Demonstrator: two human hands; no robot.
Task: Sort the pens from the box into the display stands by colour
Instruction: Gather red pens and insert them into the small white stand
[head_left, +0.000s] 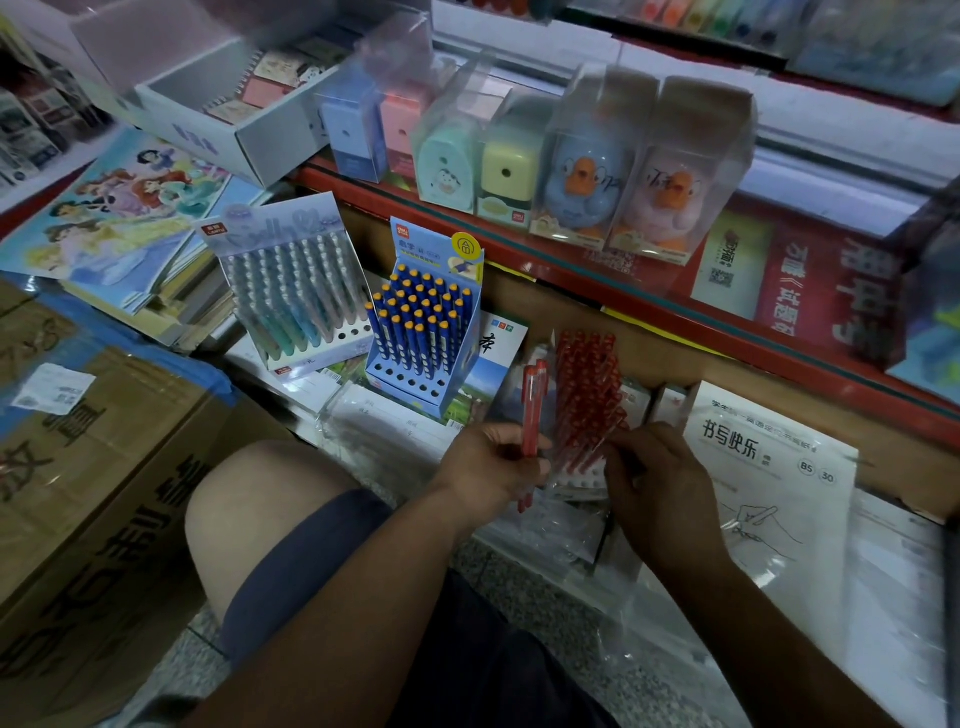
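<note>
While the left hand (493, 467) curls around 2 red pens (532, 410), the right hand (662, 488) touches the red-filled stand (587, 384), its grip unclear.

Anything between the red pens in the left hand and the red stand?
Nothing visible: red pens in the left hand sit right beside the red stand; the right hand is at its other side.
</note>
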